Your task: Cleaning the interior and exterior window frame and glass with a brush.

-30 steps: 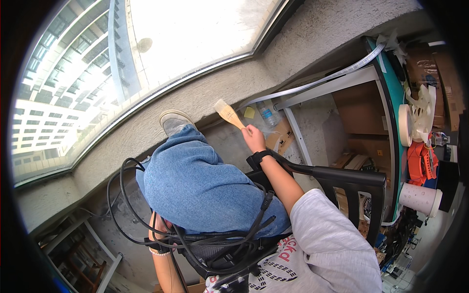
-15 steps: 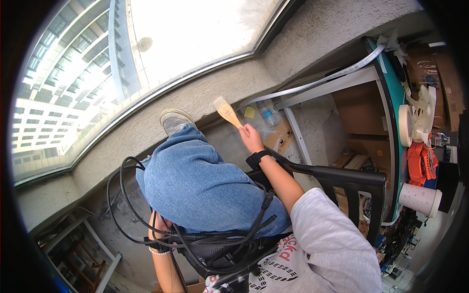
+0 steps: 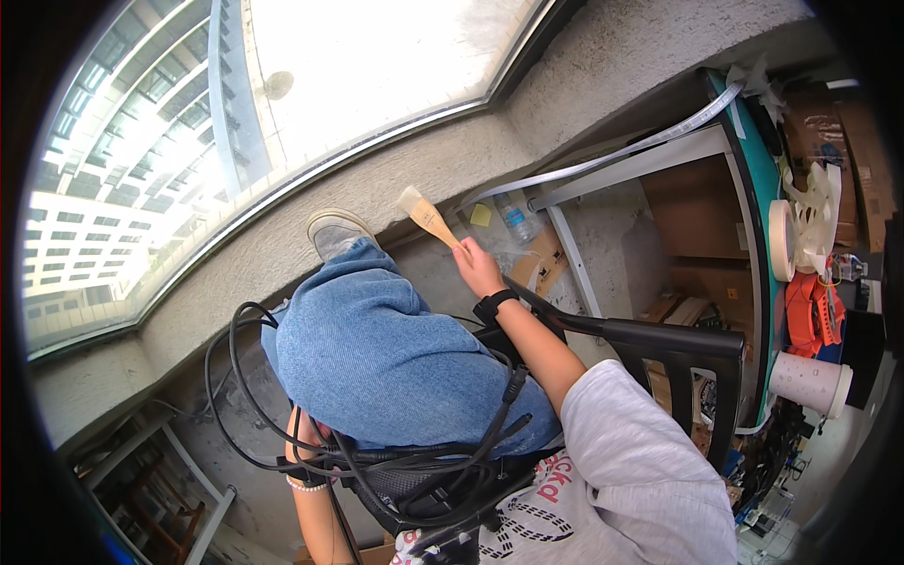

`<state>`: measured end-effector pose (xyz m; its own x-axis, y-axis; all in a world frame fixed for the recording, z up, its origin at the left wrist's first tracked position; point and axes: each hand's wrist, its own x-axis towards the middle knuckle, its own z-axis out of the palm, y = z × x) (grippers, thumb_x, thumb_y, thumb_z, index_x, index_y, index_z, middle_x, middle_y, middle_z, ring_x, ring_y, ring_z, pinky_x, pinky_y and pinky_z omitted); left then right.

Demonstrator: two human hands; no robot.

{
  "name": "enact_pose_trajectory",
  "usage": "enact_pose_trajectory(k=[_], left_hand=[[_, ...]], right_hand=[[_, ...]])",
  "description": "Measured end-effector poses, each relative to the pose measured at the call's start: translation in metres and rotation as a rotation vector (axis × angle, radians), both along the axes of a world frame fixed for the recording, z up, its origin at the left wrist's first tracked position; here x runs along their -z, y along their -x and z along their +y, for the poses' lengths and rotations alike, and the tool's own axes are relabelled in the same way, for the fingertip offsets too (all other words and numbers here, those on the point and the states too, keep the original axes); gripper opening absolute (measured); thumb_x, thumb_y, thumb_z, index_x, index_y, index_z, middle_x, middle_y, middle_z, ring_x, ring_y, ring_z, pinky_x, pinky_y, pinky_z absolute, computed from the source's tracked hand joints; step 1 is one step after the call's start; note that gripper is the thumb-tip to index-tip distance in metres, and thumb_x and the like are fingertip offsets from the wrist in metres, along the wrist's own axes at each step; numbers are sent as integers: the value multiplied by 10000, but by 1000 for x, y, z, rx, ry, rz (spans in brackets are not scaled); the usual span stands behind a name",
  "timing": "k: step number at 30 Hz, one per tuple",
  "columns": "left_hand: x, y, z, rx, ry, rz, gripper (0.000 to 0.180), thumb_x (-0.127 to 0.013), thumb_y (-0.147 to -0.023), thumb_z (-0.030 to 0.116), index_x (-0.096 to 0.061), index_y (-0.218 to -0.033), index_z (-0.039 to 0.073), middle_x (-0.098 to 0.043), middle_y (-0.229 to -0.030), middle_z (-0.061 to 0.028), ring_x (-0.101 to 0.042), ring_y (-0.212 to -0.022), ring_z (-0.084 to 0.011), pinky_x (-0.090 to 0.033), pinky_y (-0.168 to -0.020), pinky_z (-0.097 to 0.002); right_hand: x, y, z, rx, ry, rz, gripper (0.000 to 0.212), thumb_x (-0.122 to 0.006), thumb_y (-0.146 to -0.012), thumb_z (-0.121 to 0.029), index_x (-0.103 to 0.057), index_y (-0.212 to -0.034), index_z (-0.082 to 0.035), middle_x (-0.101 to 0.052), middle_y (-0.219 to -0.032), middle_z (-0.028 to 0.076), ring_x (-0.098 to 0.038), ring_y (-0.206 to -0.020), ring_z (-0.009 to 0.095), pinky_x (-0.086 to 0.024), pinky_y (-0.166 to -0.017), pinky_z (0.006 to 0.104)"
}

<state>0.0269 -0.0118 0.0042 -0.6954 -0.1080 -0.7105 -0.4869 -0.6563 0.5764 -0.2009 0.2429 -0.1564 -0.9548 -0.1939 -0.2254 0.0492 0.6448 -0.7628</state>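
A flat wooden brush (image 3: 430,220) with pale bristles is gripped by its handle in my right hand (image 3: 481,269), fingers wrapped round it. Its bristle end points up and left, above the concrete ledge (image 3: 461,155) and near my shoe (image 3: 335,233). Down at the lower left, my left hand (image 3: 306,431) is beside my bent denim-covered leg (image 3: 377,358), partly behind black cables (image 3: 386,460). The leg and cables hide most of its fingers, so what it touches does not show.
A black chair armrest (image 3: 673,337) lies right of my right forearm. Beyond it a green-edged table carries a tape roll (image 3: 781,241), an orange object (image 3: 814,315) and a lidded cup (image 3: 810,384). A plastic bottle (image 3: 515,220) and cardboard lie on the floor. A window runs along the ledge.
My right hand has shifted slightly left with the brush, and the bristle end has moved left along the ledge. The left arm and leg look unchanged.
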Motion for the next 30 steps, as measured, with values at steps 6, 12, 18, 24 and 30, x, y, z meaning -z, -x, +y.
enact_pose_trajectory(k=[6, 12, 18, 24, 30], left_hand=[[-12, 10, 7, -94, 79, -244, 335, -386, -853, 262, -438, -1057, 1, -539, -929, -89, -540, -790, -173, -430, -626, -268], [-7, 9, 6, -79, 73, -186, 368, -401, -845, 280, -430, -1076, -5, -532, -974, -114, -543, -817, -208, -446, -647, -288], [17, -15, -8, -44, 56, -117, 359, -390, -850, 267, -425, -1088, 1, -528, -995, -114, -532, -860, -210, -440, -689, -284], [19, -16, -8, 21, 211, -292, 352, -352, -863, 249, -412, -1099, -5, -514, -1021, -124, -516, -897, -197, -428, -708, -276], [15, -12, -3, -51, 132, -169, 344, -355, -856, 189, -368, -1135, -13, -491, -1059, -134, -502, -929, -202, -418, -740, -280]], right_hand=[[8, 4, 5, 152, -33, 37, 240, -424, -814, -316, -467, -826, -80, -549, -669, 164, -524, -657, 366, -398, -546, 415], [14, 6, 9, 215, -19, 29, 253, -427, -813, -323, -464, -818, -73, -541, -663, 172, -521, -659, 370, -394, -542, 412], [18, 5, 8, 196, 6, 29, 253, -432, -812, -320, -463, -819, -69, -541, -665, 175, -519, -665, 372, -394, -546, 409], [22, 5, 11, 197, 20, -2, 257, -433, -812, -317, -462, -817, -62, -543, -678, 176, -520, -674, 371, -395, -549, 402], [24, 6, 11, 197, 23, -15, 256, -430, -814, -309, -457, -814, -55, -542, -689, 179, -518, -686, 373, -396, -559, 399]])
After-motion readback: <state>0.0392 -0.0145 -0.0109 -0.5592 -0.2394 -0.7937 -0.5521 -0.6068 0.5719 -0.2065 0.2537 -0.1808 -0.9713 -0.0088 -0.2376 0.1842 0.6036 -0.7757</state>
